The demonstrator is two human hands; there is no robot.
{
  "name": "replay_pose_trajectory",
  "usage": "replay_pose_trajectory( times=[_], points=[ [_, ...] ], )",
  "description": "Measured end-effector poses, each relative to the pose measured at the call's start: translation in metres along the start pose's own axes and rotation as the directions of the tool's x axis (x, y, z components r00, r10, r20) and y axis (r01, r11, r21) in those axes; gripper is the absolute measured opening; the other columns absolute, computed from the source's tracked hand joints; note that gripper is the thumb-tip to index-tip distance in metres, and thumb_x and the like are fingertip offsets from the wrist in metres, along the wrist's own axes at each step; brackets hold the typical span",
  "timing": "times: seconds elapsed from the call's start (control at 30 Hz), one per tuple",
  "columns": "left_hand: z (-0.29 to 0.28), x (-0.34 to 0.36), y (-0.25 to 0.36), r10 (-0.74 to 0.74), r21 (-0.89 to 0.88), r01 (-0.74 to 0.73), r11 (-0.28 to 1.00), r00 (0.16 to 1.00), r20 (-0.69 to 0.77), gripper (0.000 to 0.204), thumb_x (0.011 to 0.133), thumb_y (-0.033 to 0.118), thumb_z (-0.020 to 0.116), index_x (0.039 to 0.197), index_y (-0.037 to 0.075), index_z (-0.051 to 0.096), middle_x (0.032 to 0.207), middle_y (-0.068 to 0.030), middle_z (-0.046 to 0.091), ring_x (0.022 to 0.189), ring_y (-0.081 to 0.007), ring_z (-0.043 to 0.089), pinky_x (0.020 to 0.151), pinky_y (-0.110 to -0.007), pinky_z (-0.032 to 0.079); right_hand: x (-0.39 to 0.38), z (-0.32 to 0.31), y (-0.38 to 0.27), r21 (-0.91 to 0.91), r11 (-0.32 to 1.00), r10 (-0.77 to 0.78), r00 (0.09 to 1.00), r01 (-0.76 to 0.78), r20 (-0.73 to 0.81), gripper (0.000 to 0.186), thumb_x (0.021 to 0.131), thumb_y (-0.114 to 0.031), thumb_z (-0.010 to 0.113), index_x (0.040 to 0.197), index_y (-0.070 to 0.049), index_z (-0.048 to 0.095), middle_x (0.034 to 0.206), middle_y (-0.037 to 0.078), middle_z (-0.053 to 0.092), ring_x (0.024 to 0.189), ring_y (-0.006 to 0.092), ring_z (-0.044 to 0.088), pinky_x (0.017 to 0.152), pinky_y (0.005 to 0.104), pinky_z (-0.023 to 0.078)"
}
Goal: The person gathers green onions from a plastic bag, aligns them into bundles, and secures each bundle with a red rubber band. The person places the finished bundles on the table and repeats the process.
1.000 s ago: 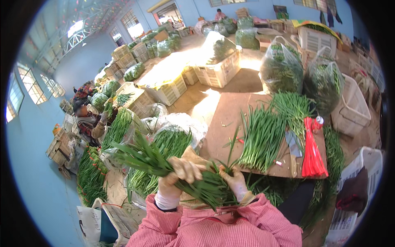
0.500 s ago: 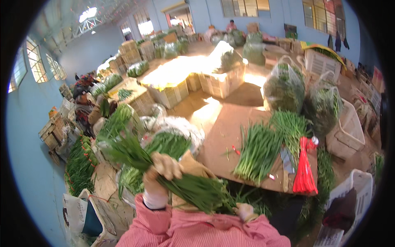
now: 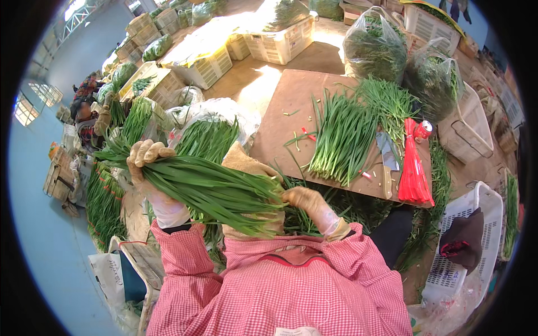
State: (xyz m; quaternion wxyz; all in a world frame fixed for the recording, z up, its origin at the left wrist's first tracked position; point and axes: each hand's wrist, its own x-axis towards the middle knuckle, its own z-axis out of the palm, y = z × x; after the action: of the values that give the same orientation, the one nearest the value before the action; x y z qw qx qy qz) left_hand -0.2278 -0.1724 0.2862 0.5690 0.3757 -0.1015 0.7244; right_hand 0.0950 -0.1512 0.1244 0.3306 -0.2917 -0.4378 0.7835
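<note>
My left hand (image 3: 147, 159), in a pale work glove, is closed round the leafy part of a bunch of garlic chives (image 3: 216, 187) held crosswise before my chest. At the bunch's right end my right hand (image 3: 307, 203), also gloved, has its fingers closed on the stems; the fingertips are partly hidden. Beyond it, a brown board (image 3: 286, 120) bears a pile of garlic chives (image 3: 343, 140), a cleaver (image 3: 387, 159) with a wooden handle, a bundle of red ties (image 3: 413, 173) and a red drink can (image 3: 423, 130).
More chives (image 3: 207, 137) lie in a white plastic sack left of the board. Clear bags of greens (image 3: 374, 47) stand behind it. A white crate (image 3: 485, 224) with a dark cloth is at right, another crate (image 3: 147, 274) at lower left. A co-worker (image 3: 87, 115) is at far left.
The view has tilted downward. My right hand has come up to the stem end of the chives. The bunch now lies more level, with my left hand still gripping it.
</note>
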Motion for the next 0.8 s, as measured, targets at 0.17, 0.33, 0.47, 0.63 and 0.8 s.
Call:
replay_pose_trajectory(
  times=[0.17, 0.33, 0.47, 0.63, 0.8],
  points=[
    [-0.019, -0.007, 0.014, 0.002, -0.056, -0.002, 0.998, 1.0, 0.006, 0.014, 0.103, 0.011, 0.059, 0.091, 0.013, 0.055, 0.093, 0.0002, 0.059, 0.099, -0.0182, 0.059, 0.106, -0.042, 0.047, 0.021, 0.009, 0.015, -0.089, 0.988, -0.148, 0.942, 0.127, -0.302, 0.033, 0.103, -0.025, 0.067, 0.125, -0.001, 0.068, 0.12, 0.008, 0.072, 0.112, 0.0136, 0.064, 0.102, 0.0278, 0.048],
    [-0.03, -0.021, 0.012, 0.004, -0.021, -0.005, 1.0, 0.998, -0.055, 0.014, 0.105, 0.013, 0.057, 0.092, 0.012, 0.054, 0.093, 0.0002, 0.058, 0.097, -0.0176, 0.058, 0.101, -0.039, 0.048, 0.039, 0.021, 0.03, -0.156, 0.987, -0.064, 0.991, 0.045, -0.12, 0.028, 0.101, -0.017, 0.069, 0.121, 0.004, 0.07, 0.113, 0.006, 0.074, 0.102, 0.0118, 0.065, 0.096, 0.0274, 0.051],
    [-0.029, -0.027, 0.018, 0.0, -0.038, -0.003, 0.999, 0.997, -0.076, 0.012, 0.103, 0.011, 0.059, 0.092, 0.011, 0.055, 0.089, -0.0005, 0.058, 0.089, -0.0164, 0.058, 0.087, -0.034, 0.048, 0.038, 0.013, 0.064, -0.434, 0.901, -0.163, 0.932, 0.007, -0.324, 0.025, 0.097, -0.021, 0.073, 0.104, 0.003, 0.073, 0.096, 0.007, 0.076, 0.087, 0.0121, 0.068, 0.083, 0.0269, 0.054],
    [-0.02, -0.031, 0.02, 0.05, -0.078, -0.056, 0.995, 0.996, -0.078, 0.012, 0.102, 0.009, 0.059, 0.091, 0.011, 0.055, 0.083, -0.0004, 0.058, 0.08, -0.0144, 0.058, 0.077, -0.031, 0.047, -0.007, -0.04, 0.046, -0.993, 0.055, 0.205, 0.975, -0.102, -0.089, 0.031, 0.089, -0.037, 0.076, 0.103, -0.009, 0.078, 0.101, 0.015, 0.075, 0.092, 0.0323, 0.072, 0.082, 0.0407, 0.056],
    [-0.006, -0.019, -0.003, -0.055, -0.123, 0.048, 0.991, 0.997, -0.05, 0.014, 0.102, 0.013, 0.06, 0.089, 0.012, 0.054, 0.078, 0.0019, 0.057, 0.074, -0.0129, 0.057, 0.07, -0.029, 0.046, 0.007, -0.026, -0.034, -0.556, 0.79, -0.272, 0.96, 0.259, 0.06, 0.039, 0.094, -0.007, 0.07, 0.133, -0.001, 0.067, 0.124, 0.008, 0.072, 0.116, 0.0171, 0.066, 0.104, 0.032, 0.05]
  ],
)
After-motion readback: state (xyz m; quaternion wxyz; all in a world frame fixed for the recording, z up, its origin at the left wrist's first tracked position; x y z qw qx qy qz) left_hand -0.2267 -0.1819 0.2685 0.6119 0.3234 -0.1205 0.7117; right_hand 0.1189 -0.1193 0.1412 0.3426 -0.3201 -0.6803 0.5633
